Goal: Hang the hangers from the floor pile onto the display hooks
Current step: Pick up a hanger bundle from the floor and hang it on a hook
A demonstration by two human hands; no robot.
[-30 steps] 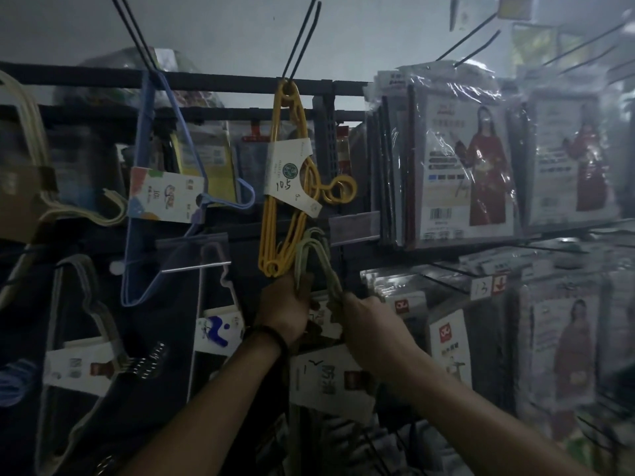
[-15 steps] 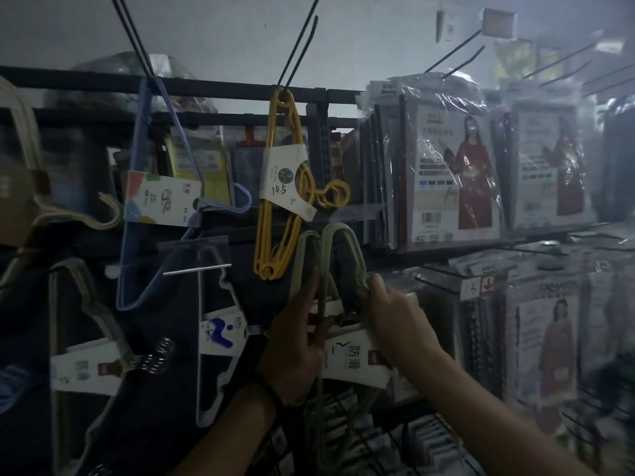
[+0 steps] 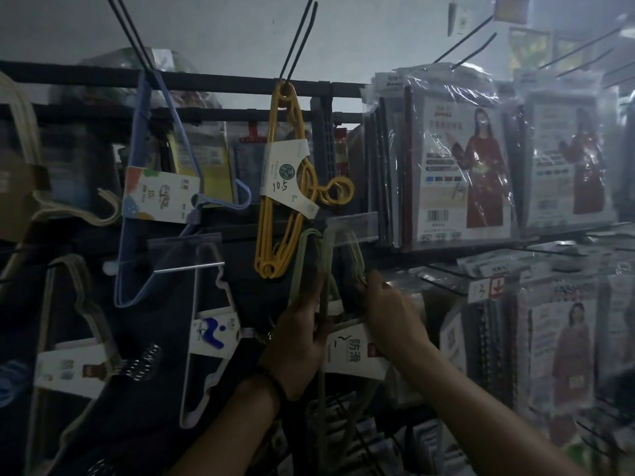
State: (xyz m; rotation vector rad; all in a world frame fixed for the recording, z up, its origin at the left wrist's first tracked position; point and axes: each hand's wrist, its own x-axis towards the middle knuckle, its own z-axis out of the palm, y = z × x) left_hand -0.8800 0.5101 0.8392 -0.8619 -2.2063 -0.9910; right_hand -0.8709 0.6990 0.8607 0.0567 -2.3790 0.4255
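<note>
Light: dim, so fine detail was poor.
Task item: grey-green hanger bundle [image 3: 325,266], banded by a white label card [image 3: 355,352], sat near frame centre, at 6 o'clock from the yellow hanger bundle [image 3: 275,207].
Left hand [image 3: 299,341]: fingers curled round the bundle's left limb, at 7 o'clock from its top bend. Judged to carry the weight.
Right hand [image 3: 391,310]: gripped the right shoulder, at 4 o'clock from the top bend. Judged to steer the loop.
Hook: hidden behind the clear price-tag holder [image 3: 350,228], which lay at 12 o'clock across the bundle's top. Could not tell whether the bundle was seated.
Neighbour: blue hanger bundle [image 3: 147,201] at 10 o'clock, hung from its own hook.
Risk: the tag holder could snag the loop.
</note>
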